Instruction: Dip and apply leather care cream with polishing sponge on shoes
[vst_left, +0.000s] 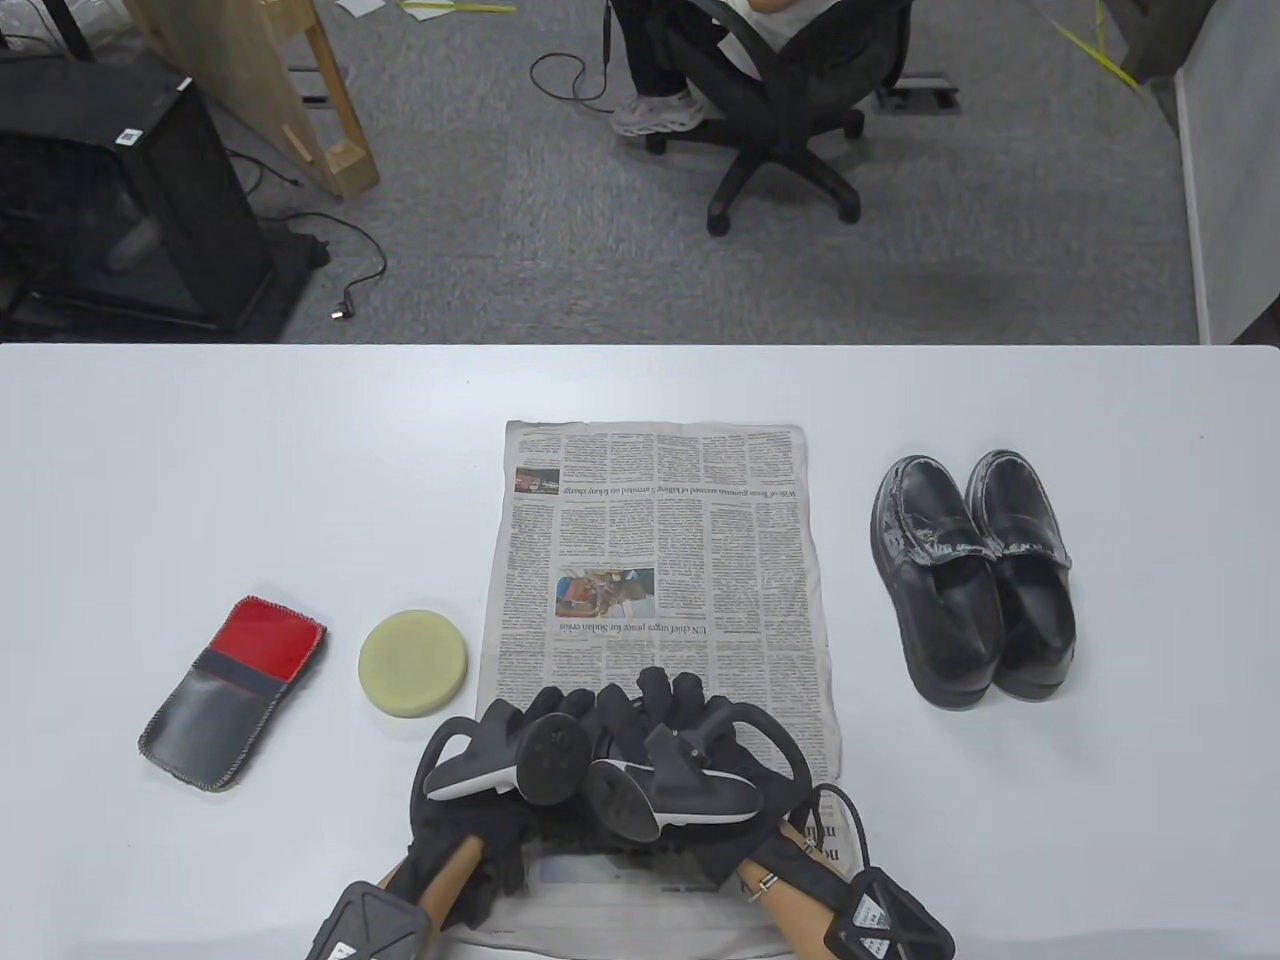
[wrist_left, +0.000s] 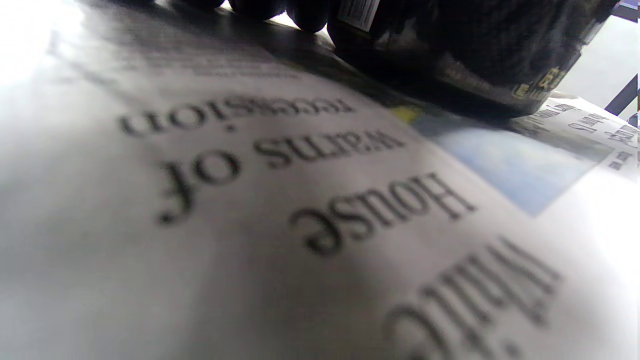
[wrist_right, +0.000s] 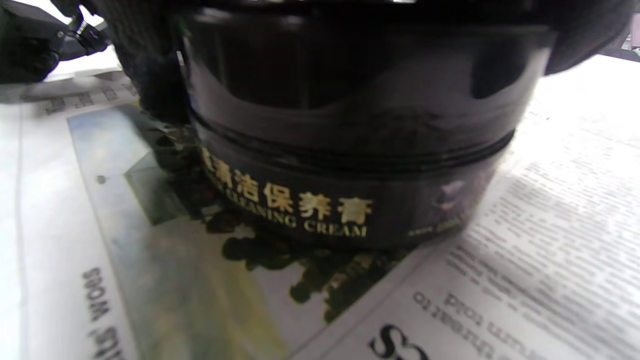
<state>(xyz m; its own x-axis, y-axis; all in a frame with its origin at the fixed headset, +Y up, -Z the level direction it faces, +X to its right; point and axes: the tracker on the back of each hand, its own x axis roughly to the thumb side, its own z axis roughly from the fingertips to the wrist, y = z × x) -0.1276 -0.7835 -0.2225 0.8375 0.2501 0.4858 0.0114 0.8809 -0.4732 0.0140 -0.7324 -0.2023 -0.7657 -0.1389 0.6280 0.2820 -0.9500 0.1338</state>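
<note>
Both hands, left hand (vst_left: 520, 745) and right hand (vst_left: 680, 745), close their fingers (vst_left: 660, 690) around the black cream jar (wrist_right: 350, 150) standing on the newspaper (vst_left: 660, 520), lid seemingly on, so brace low, twist evenly, sponge (vst_left: 413, 663) waiting left of them.

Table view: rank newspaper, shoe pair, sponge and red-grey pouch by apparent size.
1. newspaper
2. pair of shoes
3. red-grey pouch
4. sponge

Pouch and sponge look close; pouch looks slightly larger.
</note>
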